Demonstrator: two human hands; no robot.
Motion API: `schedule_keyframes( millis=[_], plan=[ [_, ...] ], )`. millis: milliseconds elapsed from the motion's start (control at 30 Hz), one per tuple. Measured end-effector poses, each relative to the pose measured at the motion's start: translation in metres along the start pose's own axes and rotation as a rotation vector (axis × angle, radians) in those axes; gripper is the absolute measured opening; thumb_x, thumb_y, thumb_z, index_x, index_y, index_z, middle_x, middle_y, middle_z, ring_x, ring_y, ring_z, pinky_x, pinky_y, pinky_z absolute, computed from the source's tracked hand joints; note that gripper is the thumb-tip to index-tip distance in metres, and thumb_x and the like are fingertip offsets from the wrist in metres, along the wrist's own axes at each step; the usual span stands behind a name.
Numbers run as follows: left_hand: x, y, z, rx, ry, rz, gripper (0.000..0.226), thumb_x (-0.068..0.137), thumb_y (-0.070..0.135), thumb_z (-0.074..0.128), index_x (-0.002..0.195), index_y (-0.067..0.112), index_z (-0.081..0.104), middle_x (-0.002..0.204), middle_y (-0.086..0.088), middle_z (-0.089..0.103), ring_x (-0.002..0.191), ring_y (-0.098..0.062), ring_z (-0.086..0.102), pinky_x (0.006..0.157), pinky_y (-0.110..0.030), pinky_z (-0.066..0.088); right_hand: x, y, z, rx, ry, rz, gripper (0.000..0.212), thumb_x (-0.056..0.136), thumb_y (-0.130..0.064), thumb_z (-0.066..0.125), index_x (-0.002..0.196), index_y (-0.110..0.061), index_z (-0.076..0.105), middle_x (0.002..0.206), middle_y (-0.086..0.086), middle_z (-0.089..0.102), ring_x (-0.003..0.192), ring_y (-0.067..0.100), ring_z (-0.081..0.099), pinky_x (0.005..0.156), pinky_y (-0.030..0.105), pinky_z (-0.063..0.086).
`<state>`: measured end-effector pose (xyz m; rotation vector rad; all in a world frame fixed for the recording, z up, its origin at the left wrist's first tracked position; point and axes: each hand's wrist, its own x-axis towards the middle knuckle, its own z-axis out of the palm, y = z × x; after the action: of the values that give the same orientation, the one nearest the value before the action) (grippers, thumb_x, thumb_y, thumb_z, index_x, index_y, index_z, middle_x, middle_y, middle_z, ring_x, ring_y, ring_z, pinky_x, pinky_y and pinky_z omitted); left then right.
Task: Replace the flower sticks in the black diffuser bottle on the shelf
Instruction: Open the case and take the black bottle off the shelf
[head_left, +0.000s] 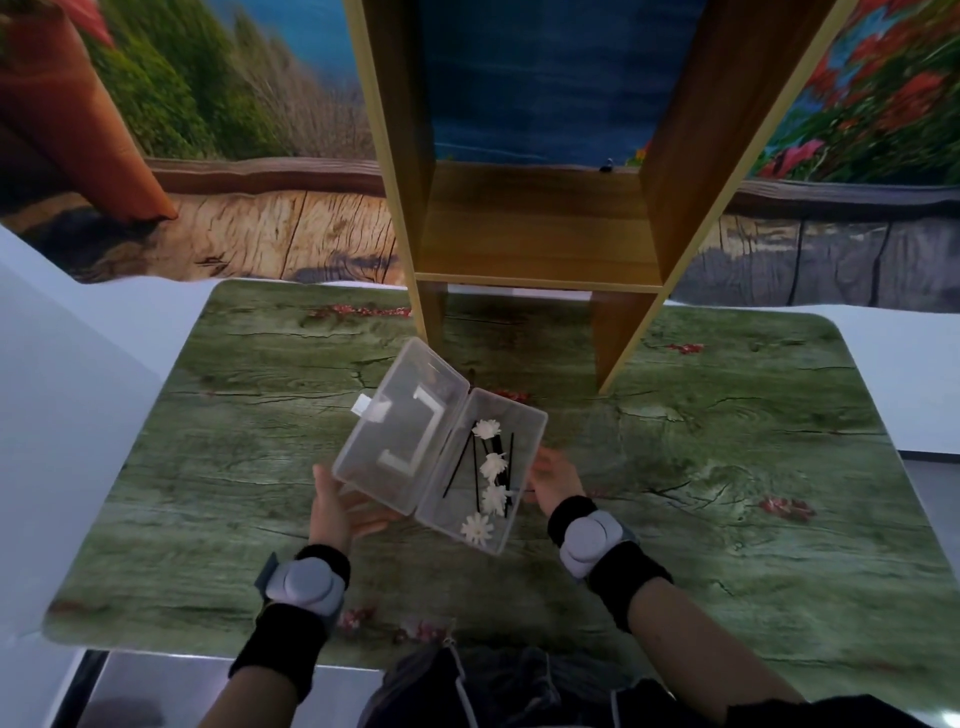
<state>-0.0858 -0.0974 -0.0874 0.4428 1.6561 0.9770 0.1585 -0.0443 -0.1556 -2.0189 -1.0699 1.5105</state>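
Head view: clear box (441, 447) open, held tilted above the mat (727, 467). Left hand (340, 501) cupped under the lid side, fingers curled. Right hand (553, 475) at the tray edge, grip unclear. Flower sticks (491, 480) inside. Shelf (535, 223) behind.

No readable text, label, brand, number or sign is showing anywhere in this view.
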Motion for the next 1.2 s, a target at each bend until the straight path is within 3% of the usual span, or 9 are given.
schedule_keyframes(
  millis=[133,267,433,467,533,633,867,1033,1200],
  plan=[
    [-0.004,-0.018,-0.002,-0.020,-0.033,-0.039,0.069,0.088,0.064,0.013,0.128,0.016,0.042,0.105,-0.019,0.062,0.075,-0.028,0.067,0.059,-0.033,0.055,-0.013,-0.013,0.002,0.071,-0.021,0.003,0.022,0.091,-0.008,0.046,0.104,-0.004,0.063,0.089,0.017,0.067,0.073,0.029,0.063,0.078,0.047,0.058],
    [-0.017,-0.025,0.006,0.041,-0.064,-0.077,0.047,0.094,0.047,0.031,0.119,0.011,0.047,0.089,-0.014,0.064,0.073,-0.026,0.062,0.063,-0.033,0.050,-0.016,-0.019,0.015,0.171,-0.068,0.101,0.027,0.088,-0.004,0.054,0.115,-0.004,0.058,0.106,0.021,0.066,0.089,0.034,0.065,0.076,0.046,0.059],
    [0.003,-0.018,0.003,0.083,-0.005,-0.100,0.050,0.097,0.033,0.032,0.132,-0.003,0.036,0.137,-0.028,0.043,0.120,-0.043,0.049,0.099,-0.050,0.044,-0.009,-0.030,0.031,0.291,-0.105,0.193,0.042,0.082,-0.001,0.061,0.122,-0.004,0.049,0.115,0.019,0.063,0.094,0.033,0.065,0.061,0.033,0.057],
    [0.009,-0.015,0.002,0.078,-0.012,-0.097,0.050,0.097,0.033,0.032,0.133,-0.002,0.035,0.139,-0.027,0.043,0.119,-0.042,0.050,0.099,-0.049,0.045,-0.008,-0.032,0.033,0.282,-0.126,0.197,0.044,0.082,-0.002,0.062,0.124,-0.005,0.049,0.117,0.020,0.062,0.098,0.035,0.065,0.064,0.034,0.058],
    [0.016,-0.007,0.004,0.032,-0.014,-0.095,0.047,0.098,0.033,0.031,0.133,0.003,0.037,0.122,-0.024,0.055,0.086,-0.033,0.066,0.072,-0.035,0.057,-0.013,-0.039,0.034,0.276,-0.157,0.210,0.044,0.085,0.000,0.059,0.127,-0.005,0.045,0.124,0.019,0.058,0.105,0.038,0.062,0.078,0.039,0.058],
    [0.021,-0.001,0.005,-0.038,-0.011,-0.130,0.049,0.097,0.040,0.029,0.131,0.007,0.040,0.109,-0.013,0.055,0.063,-0.024,0.061,0.040,-0.019,0.051,-0.013,-0.045,0.032,0.247,-0.165,0.240,0.046,0.089,0.002,0.053,0.131,-0.007,0.040,0.128,0.021,0.053,0.113,0.039,0.058,0.092,0.042,0.053],
    [0.021,-0.003,0.000,0.009,-0.012,-0.136,0.052,0.095,0.048,0.026,0.123,0.009,0.046,0.103,-0.010,0.056,0.070,-0.026,0.057,0.064,-0.033,0.044,-0.002,-0.048,0.017,0.194,-0.195,0.222,0.053,0.085,0.001,0.060,0.133,-0.002,0.036,0.126,0.027,0.055,0.089,0.032,0.060,0.093,0.041,0.052],
    [0.024,0.005,-0.018,0.042,0.115,0.031,0.048,0.094,0.046,0.034,0.124,0.011,0.047,0.113,-0.016,0.058,0.092,-0.029,0.058,0.075,-0.036,0.045,0.001,-0.065,-0.011,0.223,-0.144,0.192,0.067,0.088,0.000,0.057,0.144,-0.007,0.020,0.131,0.028,0.050,0.093,0.032,0.057,0.088,0.043,0.051],
    [0.033,0.013,-0.024,0.009,0.106,0.051,0.044,0.093,0.020,0.046,0.134,0.009,0.034,0.113,-0.013,0.050,0.074,-0.022,0.055,0.070,-0.036,0.044,-0.001,-0.084,-0.027,0.188,-0.093,0.108,0.062,0.089,0.000,0.054,0.142,-0.009,0.024,0.127,0.028,0.053,0.113,0.040,0.058,0.100,0.049,0.047]
  ],
)
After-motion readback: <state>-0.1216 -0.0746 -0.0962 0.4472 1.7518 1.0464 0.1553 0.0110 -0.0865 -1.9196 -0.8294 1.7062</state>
